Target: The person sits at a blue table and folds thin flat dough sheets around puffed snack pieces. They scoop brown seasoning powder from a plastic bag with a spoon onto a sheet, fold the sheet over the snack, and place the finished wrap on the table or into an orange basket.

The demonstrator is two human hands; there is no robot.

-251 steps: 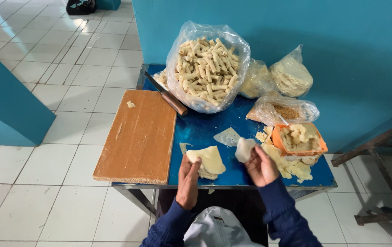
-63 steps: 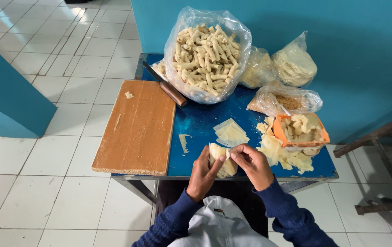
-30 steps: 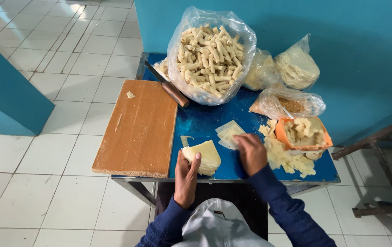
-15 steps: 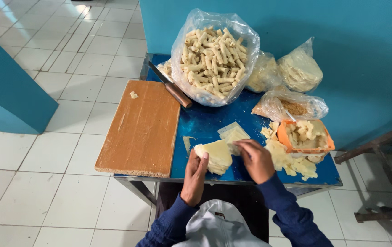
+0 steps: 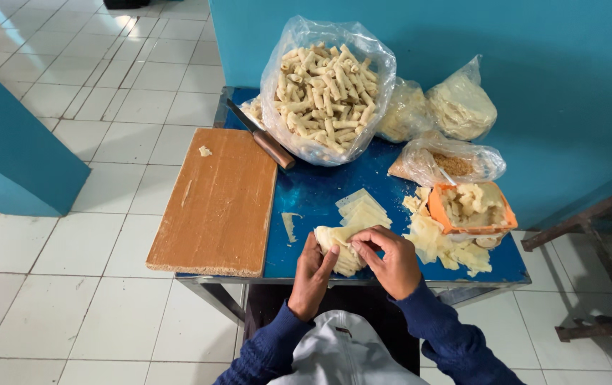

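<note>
Gripping one pale wrapper sheet, left hand and right hand (fingers closed) meet.

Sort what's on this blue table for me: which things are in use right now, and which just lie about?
In use: pale dough sheet between left hand and right hand; stacked pale sheets.
Lying about: brown wooden board; wooden-handled knife; clear bag of rolled sticks.

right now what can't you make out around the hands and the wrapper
Head view only:
- What lies inside the folded pale wrapper: the left hand and right hand cover it.
- Blade of the knife: partly under the big bag of rolls.
- Contents of the two back bags: blurred by plastic.
- Brown filling in the small bag: too small to tell.
</note>
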